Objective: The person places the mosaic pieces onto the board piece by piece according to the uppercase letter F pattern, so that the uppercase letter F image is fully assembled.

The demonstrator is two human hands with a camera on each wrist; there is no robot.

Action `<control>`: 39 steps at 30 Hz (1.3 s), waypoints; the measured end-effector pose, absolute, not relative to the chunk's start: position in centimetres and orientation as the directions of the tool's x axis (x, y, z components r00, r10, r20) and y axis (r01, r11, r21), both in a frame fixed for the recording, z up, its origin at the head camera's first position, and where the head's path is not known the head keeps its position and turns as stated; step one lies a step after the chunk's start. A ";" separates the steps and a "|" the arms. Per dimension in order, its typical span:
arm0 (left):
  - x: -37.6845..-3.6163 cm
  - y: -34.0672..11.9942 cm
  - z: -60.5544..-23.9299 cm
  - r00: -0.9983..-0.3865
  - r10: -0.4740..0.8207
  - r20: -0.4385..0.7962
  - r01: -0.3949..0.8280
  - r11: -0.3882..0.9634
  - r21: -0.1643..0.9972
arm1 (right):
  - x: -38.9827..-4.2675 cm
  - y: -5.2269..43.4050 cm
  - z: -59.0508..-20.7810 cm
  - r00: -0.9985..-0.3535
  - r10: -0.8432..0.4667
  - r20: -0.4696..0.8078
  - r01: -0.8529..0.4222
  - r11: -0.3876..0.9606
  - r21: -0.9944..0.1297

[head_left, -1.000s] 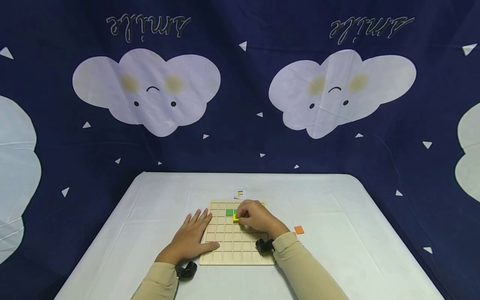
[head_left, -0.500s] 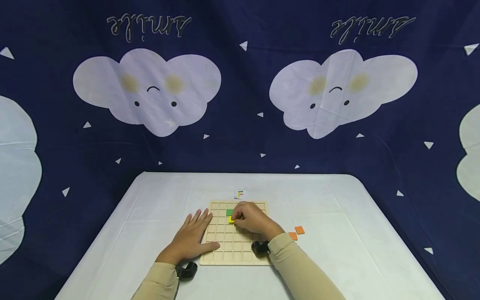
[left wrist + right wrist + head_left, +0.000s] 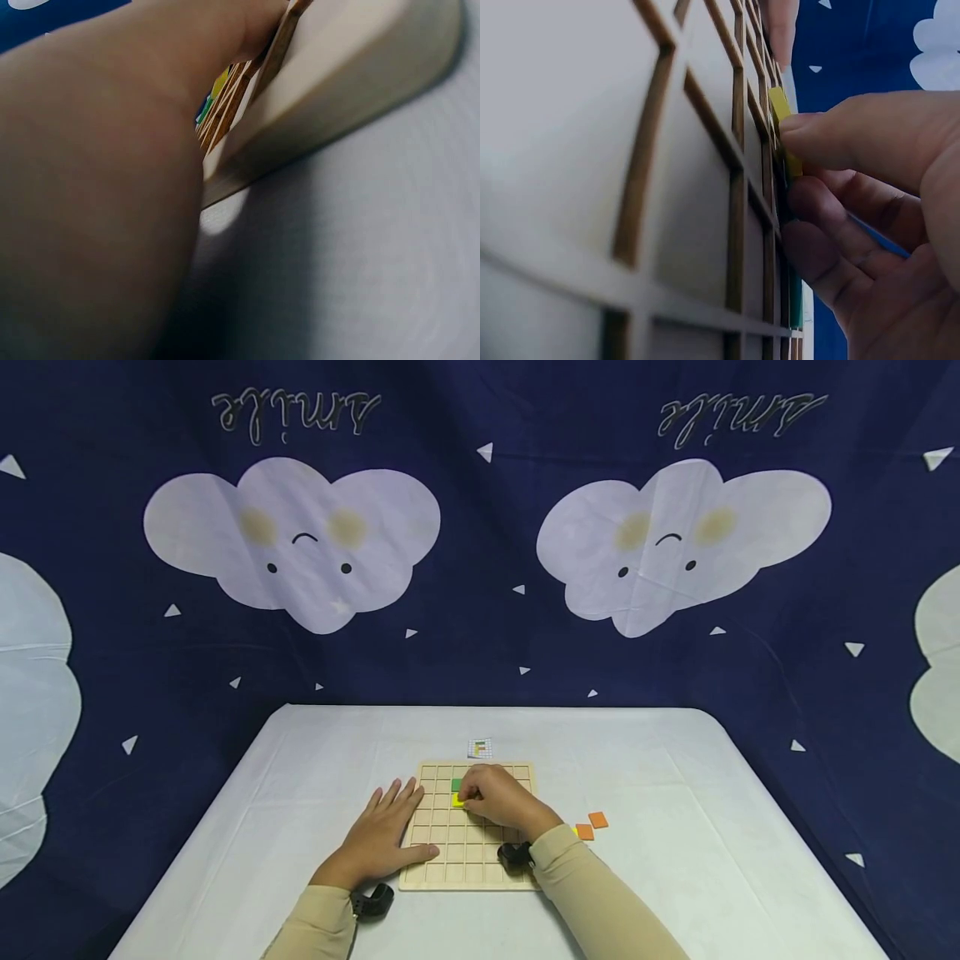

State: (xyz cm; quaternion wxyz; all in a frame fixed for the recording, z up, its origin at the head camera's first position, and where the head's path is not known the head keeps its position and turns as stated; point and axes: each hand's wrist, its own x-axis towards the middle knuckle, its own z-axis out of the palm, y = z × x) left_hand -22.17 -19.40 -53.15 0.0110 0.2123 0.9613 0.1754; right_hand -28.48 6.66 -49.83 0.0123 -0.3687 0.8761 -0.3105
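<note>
At frame centre, the right hand (image 3: pixel 501 800) pinches a small yellow square tile (image 3: pixel 458 800), seemingly touching the gridded wooden board (image 3: pixel 450 860), where the left hand (image 3: pixel 384 835) rests flat, fingers spread.

We take this for a staged recording corner rather than a lived-in room. A navy cloth backdrop (image 3: pixel 480 635) printed with smiling white clouds (image 3: pixel 292 539) closes off everything behind a table (image 3: pixel 675 777) draped in plain white cloth.
</note>
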 end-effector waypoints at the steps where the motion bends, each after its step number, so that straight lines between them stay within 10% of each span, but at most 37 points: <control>1: -22.2 -19.4 -53.2 -0.910 0.411 0.054 0.404 0.848 0.343 | -28.5 6.6 -49.8 -0.729 -0.654 0.204 -0.637 0.539 -0.551; 39: -22.2 -19.3 -53.5 -0.911 0.404 0.077 0.405 0.849 0.340 | -27.9 15.3 -48.9 -0.867 -0.436 0.239 -0.471 0.564 -0.678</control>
